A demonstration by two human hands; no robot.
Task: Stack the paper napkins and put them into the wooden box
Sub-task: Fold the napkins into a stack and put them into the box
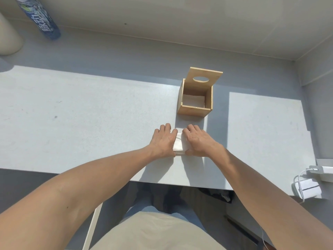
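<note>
Nearest the camera, two bare forearms reach out over the front edge of the pale grey worktop [90, 109]. The left hand [164, 141] and the right hand [199, 141] sit side by side, palms down, pressing in on a small stack of white paper napkins [180, 145] from either side. Left-hand fingers [166, 128] are curled down over the far left edge of the stack, thumb along the near side; the right hand mirrors it, knuckles up, thumb tucked at the near right corner. Both hands are closed around the napkins, and the stack lies flat on the worktop between them, in bright sunlight.

Just beyond the hands stands the wooden box [195, 110], open at the top, something white lying at the bottom inside. Its lid [205, 77], with an oval hole, stands tilted up at the back.

Off to the right, below the worktop's edge, a white charger [309, 190] and cable. Far back left, a blue bottle [45, 22] lies beside a beige cylinder [9, 40].
</note>
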